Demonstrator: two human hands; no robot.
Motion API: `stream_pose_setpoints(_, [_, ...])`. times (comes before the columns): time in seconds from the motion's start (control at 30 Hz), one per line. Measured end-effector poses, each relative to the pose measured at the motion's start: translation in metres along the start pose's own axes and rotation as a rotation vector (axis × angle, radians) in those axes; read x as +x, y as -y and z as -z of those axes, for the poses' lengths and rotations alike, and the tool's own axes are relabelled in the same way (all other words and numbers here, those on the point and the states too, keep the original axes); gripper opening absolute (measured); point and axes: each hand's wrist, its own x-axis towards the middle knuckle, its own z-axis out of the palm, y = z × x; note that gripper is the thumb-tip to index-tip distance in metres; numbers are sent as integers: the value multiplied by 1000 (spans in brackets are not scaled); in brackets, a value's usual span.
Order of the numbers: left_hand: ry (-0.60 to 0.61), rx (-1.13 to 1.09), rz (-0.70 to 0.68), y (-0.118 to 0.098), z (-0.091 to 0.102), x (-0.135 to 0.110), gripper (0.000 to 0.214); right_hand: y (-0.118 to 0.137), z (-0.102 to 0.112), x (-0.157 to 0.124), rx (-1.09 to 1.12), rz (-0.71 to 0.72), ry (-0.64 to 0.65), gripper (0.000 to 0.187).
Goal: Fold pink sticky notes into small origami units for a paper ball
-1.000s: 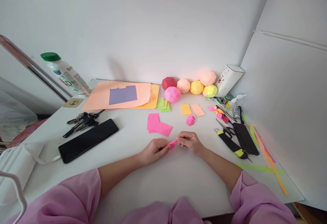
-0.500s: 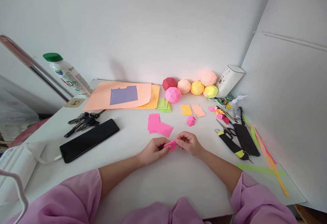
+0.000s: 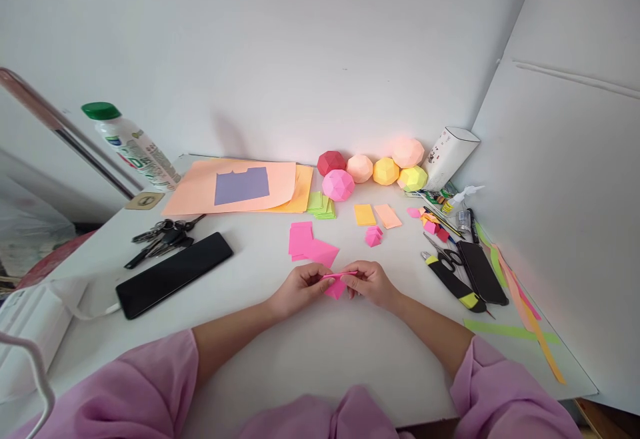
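My left hand [image 3: 299, 290] and my right hand [image 3: 371, 283] meet at the middle of the white table [image 3: 320, 352], both pinching one small folded pink paper [image 3: 336, 283]. Its top edge runs flat between my fingertips and a folded point hangs below. Just beyond my hands lie loose pink paper squares [image 3: 310, 245]. A small folded pink piece [image 3: 373, 236] sits a little further back to the right.
Several paper balls [image 3: 373, 169] line the back wall beside a white box [image 3: 449, 157]. Orange sheets [image 3: 235, 187], green squares [image 3: 321, 204], keys [image 3: 163, 237], a black phone [image 3: 174, 274] and a bottle [image 3: 131, 145] lie left. Scissors [image 3: 443, 255], a cutter [image 3: 454, 284], a black case [image 3: 481, 271] and paper strips [image 3: 520, 305] lie right.
The pink paper has turned between my fingers: it was slanted a second ago, now its top edge is level and a point hangs down. My hands stayed in place.
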Motion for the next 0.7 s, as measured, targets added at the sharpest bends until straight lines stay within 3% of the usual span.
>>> stream_pose_setpoints(0.33, [-40,49,15,-3,-1,0,30,-5,-1,-2,3,8,-12,28])
stream_pose_setpoints(0.7, [15,-19,-30,0,1,-1,22,-5,-1,0,-12,38,-2,24])
